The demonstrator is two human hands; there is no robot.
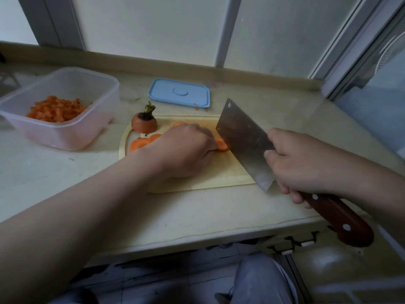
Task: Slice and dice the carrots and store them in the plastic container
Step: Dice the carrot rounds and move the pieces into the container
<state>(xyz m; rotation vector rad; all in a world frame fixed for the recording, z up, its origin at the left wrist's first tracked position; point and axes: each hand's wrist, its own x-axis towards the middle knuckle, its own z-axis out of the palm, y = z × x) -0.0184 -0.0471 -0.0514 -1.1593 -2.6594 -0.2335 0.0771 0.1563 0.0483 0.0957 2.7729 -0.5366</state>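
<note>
Supporting surface: a pale, stone-look countertop [197, 211] with a raised lip along its far edge; its near edge runs on the person's side of both hands. Wooden cutting board [219, 174]: lies flat on the countertop, directly beneath the left hand [186, 148], reaching across to the right hand [300, 163]. Clear plastic container [72, 134]: stands on the countertop to the left of the left hand, near the board but apart from it; uncovered. Blue lid [179, 92]: lies flat beyond the left hand, just past the board's far edge; a small carrot scrap [196, 109] lies on the countertop at the lid's near edge.
</note>
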